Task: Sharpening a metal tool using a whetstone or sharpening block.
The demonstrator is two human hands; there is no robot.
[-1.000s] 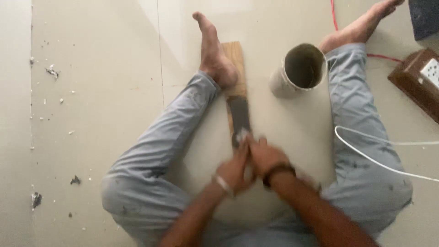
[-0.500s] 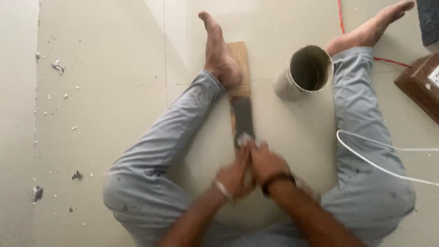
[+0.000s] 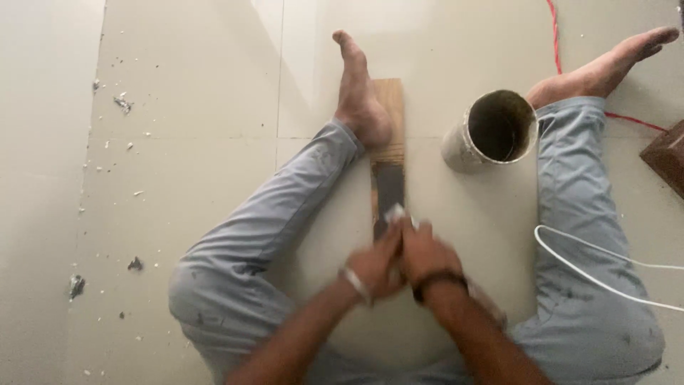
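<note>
A narrow wooden board [image 3: 390,107] lies on the floor between my spread legs, with my left foot [image 3: 358,93] resting on its far part. A dark abrasive strip [image 3: 389,187] covers the board's near half. My left hand [image 3: 372,269] and my right hand [image 3: 427,255] are closed together around a small pale metal piece [image 3: 395,212]. They press it down on the near end of the strip. Most of the piece is hidden by my fingers. A bangle sits on my left wrist and a dark band on my right.
A dirty open can [image 3: 491,130] lies tilted on the tiled floor right of the board, near my right leg [image 3: 577,214]. A white cable [image 3: 598,278] crosses that leg and a red wire [image 3: 556,43] runs behind it. A brown box [image 3: 666,157] sits at the right edge. Debris [image 3: 121,103] dots the left floor.
Both hands stay clamped on the metal piece at the near end of the strip, shifting only slightly. The view has drifted a little, so everything sits further right in the frame.
</note>
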